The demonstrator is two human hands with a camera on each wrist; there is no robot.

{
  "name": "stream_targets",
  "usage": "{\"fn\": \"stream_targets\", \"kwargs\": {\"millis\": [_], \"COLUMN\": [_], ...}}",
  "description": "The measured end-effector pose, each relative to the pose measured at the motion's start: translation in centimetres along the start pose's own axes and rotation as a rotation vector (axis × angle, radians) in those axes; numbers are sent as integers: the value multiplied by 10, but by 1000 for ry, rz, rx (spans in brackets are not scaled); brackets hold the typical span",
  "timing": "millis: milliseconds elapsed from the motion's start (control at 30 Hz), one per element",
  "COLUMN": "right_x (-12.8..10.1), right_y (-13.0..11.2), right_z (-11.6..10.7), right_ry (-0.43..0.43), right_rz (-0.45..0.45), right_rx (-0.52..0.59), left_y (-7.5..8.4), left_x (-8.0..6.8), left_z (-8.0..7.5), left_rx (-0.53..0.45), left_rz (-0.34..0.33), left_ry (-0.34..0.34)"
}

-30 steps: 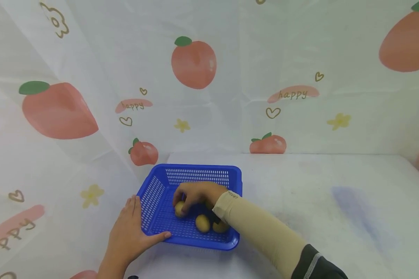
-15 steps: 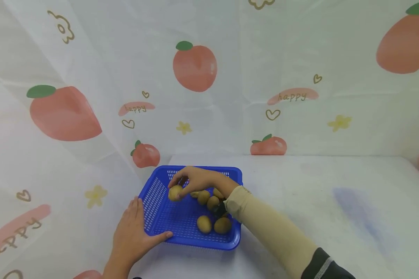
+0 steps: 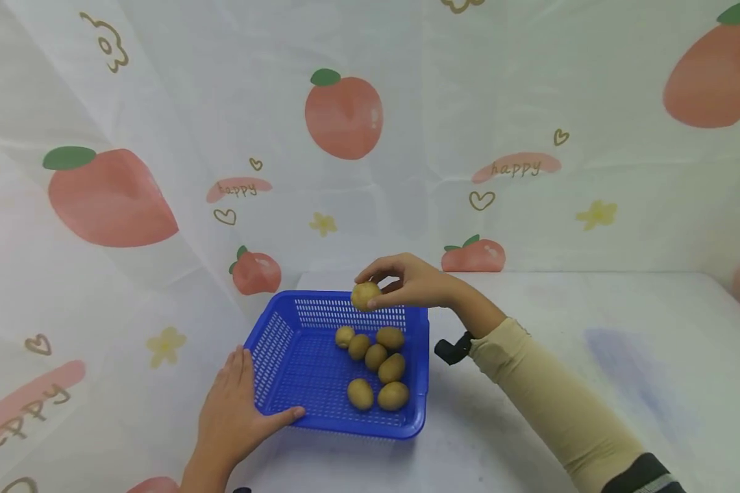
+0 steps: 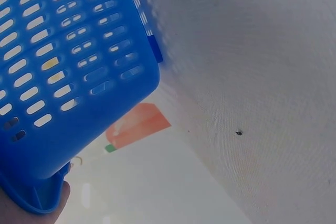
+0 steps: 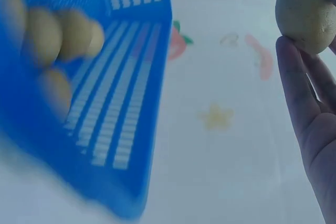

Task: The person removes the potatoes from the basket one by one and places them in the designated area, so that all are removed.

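Note:
A blue plastic basket (image 3: 308, 429) with slotted walls stands on the white table in the head view. Several small potatoes (image 3: 391, 368) lie in its right half. My right hand (image 3: 414, 281) pinches one potato (image 3: 366, 296) between thumb and fingertips, raised over the basket's back rim. The right wrist view shows that held potato (image 5: 305, 13) beside the basket wall. My left hand (image 3: 231, 404) rests at the basket's near left corner, fingers straight along the left side and thumb on the front rim. In the left wrist view the basket wall (image 4: 79, 40) hides most of that hand.
White tabletop (image 3: 530, 342) stretches to the right of the basket, with a faint bluish stain (image 3: 629, 370) on it. A white backdrop cloth (image 3: 401, 205) printed with fruit rises behind and to the left. A black strap piece (image 3: 453, 349) sticks out at the right wrist.
My right hand has lifted the potato out of the basket's left part, up and to the right. The other potatoes have come into full view. My left hand stays at the corner.

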State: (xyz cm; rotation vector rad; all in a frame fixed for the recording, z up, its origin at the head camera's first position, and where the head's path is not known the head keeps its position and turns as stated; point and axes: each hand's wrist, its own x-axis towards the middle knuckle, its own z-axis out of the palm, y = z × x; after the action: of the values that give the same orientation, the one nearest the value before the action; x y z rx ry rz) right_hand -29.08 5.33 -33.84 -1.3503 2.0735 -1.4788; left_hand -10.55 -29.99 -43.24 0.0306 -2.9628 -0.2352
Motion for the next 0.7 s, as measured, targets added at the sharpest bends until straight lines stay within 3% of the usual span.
{"fn": "stream_targets", "kwargs": {"millis": [300,567,700], "right_x": [-71,-122,-142], "right_y": [22,54,72], "right_z": [-32,-36,-33], "right_ry": [151,246,306], "right_rz": [91,102,149], "right_rx": [-39,-18,-71], "left_y": [0,1,1], "left_x": [0,0,0], "left_z": [2,1,1], "left_rx": [-7,-2,2], "left_rz": [12,12,9], "left_ry": [8,16,14]}}
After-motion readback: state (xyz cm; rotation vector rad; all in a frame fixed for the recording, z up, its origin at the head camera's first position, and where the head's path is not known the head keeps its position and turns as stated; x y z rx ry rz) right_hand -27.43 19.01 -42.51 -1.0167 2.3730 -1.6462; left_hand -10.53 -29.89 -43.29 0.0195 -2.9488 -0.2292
